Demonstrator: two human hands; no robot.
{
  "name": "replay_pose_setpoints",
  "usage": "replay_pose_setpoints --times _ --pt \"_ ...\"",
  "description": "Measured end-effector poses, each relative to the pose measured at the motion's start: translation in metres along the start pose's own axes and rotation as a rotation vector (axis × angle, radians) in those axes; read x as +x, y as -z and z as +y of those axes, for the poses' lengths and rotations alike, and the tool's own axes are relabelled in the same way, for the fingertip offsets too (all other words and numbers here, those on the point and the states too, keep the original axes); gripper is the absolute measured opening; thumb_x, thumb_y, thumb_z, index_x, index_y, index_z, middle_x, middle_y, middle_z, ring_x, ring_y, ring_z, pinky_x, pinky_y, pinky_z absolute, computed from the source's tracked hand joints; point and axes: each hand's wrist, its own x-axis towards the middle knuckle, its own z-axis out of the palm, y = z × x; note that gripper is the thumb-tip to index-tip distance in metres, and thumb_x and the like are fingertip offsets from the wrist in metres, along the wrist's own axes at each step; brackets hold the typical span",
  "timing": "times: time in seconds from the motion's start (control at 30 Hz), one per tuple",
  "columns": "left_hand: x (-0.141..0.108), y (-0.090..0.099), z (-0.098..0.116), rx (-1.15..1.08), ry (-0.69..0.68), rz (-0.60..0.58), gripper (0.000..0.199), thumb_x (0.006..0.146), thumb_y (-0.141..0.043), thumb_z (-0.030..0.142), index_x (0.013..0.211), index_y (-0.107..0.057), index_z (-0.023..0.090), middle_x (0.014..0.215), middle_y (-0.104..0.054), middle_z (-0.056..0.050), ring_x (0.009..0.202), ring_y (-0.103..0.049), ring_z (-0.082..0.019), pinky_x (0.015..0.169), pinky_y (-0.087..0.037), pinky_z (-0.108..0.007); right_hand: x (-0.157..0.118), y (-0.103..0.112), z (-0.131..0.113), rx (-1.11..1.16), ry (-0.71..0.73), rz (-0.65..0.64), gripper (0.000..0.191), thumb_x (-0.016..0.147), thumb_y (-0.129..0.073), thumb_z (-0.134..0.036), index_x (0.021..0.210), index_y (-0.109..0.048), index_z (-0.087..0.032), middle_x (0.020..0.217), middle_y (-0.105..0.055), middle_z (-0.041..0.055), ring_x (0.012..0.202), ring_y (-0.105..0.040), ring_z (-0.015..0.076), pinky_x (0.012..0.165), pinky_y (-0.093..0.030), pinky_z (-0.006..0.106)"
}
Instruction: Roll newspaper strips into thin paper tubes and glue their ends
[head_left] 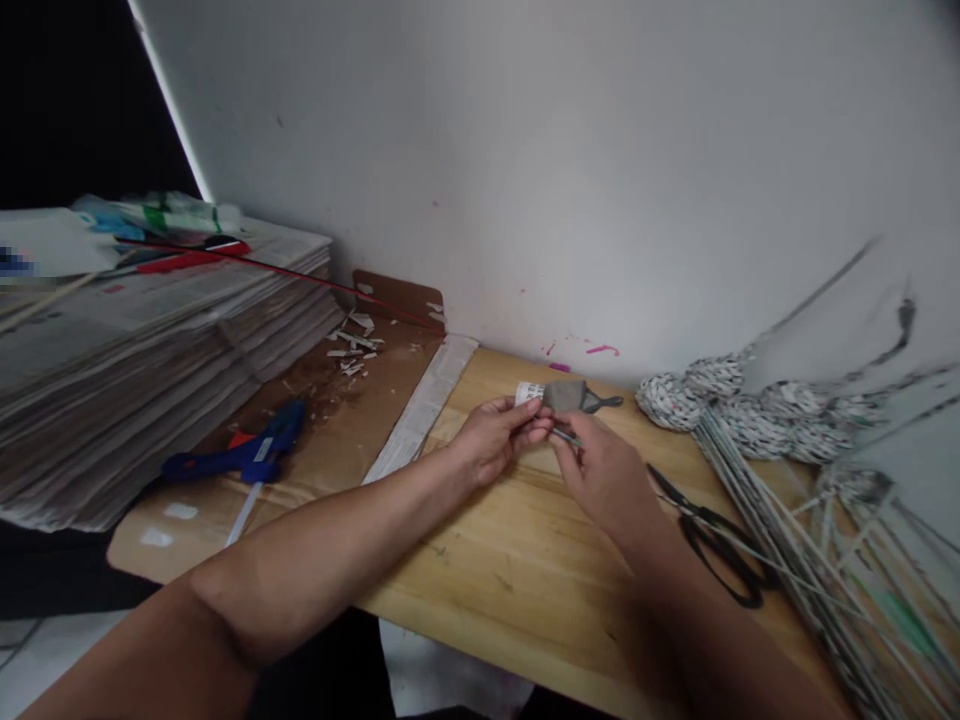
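Observation:
My left hand (504, 440) is above the wooden table with its thumb and fingertips pinched together. Close beside it, my right hand (600, 462) has its fingers closed around a thin, pale rolled-paper stick (567, 438). The stick's other end runs toward my left fingertips, which appear to grip it too. Just behind both hands lies a grey object (568, 397) with a white printed end and a narrow tapered tip; its kind is unclear. Black-handled scissors (724, 555) rest to the right of my right forearm, partly under long paper sticks.
Several woven paper balls (795, 398) with long tails stand against the wall at right, beside a bundle of rolled paper sticks (780, 540). At left, a blue glue gun (259, 455) and paper scraps (354, 345) lie on cardboard (300, 470), next to stacked newspapers (187, 370).

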Motion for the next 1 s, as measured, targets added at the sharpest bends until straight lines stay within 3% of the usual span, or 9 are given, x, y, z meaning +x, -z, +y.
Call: replay_pose_setpoints --times 0.23,0.43,0.57,0.8,1.0 --pt "0.0005 0.0015 0.0 0.016 0.0 0.0 0.01 0.089 -0.056 0.007 0.084 -0.065 0.006 0.079 -0.072 -0.011 0.059 -0.068 -0.009 0.058 -0.059 -0.017 -0.001 0.0002 -0.0015 0.0 -0.022 -0.022 0.023 0.097 -0.041 -0.026 0.09 -0.062 -0.019 0.084 -0.068 0.0056 0.076 -0.062 0.0201 0.067 -0.038 0.029" --pt "0.0 0.0017 0.0014 0.008 -0.006 -0.015 0.012 0.09 -0.055 0.007 0.085 -0.067 0.005 0.077 -0.071 -0.009 0.059 -0.068 -0.009 0.059 -0.059 -0.017 -0.0009 0.0028 -0.0033 0.049 -0.022 -0.006 0.017 0.093 -0.051 -0.028 0.101 -0.062 -0.019 0.091 -0.069 0.0062 0.078 -0.063 0.0199 0.068 -0.04 0.029" --pt "-0.001 0.0019 0.0039 0.031 0.016 -0.031 0.011 0.088 -0.057 0.005 0.09 -0.068 0.005 0.079 -0.072 -0.01 0.06 -0.069 -0.01 0.059 -0.059 -0.017 -0.0008 0.0038 -0.0033 0.028 -0.041 -0.01 0.02 0.096 -0.044 -0.025 0.091 -0.062 -0.019 0.082 -0.069 0.0054 0.073 -0.062 0.0197 0.067 -0.039 0.029" --pt "-0.0001 0.0024 0.0034 0.017 0.01 -0.013 0.011 0.088 -0.057 0.006 0.086 -0.067 0.006 0.08 -0.072 -0.01 0.063 -0.07 -0.011 0.061 -0.06 -0.018 0.001 0.0022 -0.0029 0.082 0.01 0.035 0.013 0.093 -0.051 -0.025 0.097 -0.061 -0.018 0.102 -0.065 0.0101 0.095 -0.06 0.022 0.082 -0.043 0.029" --pt "-0.0012 0.0019 0.0031 0.029 -0.005 -0.003 0.009 0.087 -0.058 0.005 0.086 -0.067 0.006 0.082 -0.073 -0.011 0.062 -0.07 -0.011 0.06 -0.06 -0.018 -0.0005 0.0032 -0.0042 -0.027 -0.086 -0.039 0.026 0.098 -0.04 -0.028 0.087 -0.061 -0.018 0.075 -0.067 0.0058 0.069 -0.061 0.0206 0.063 -0.038 0.029"
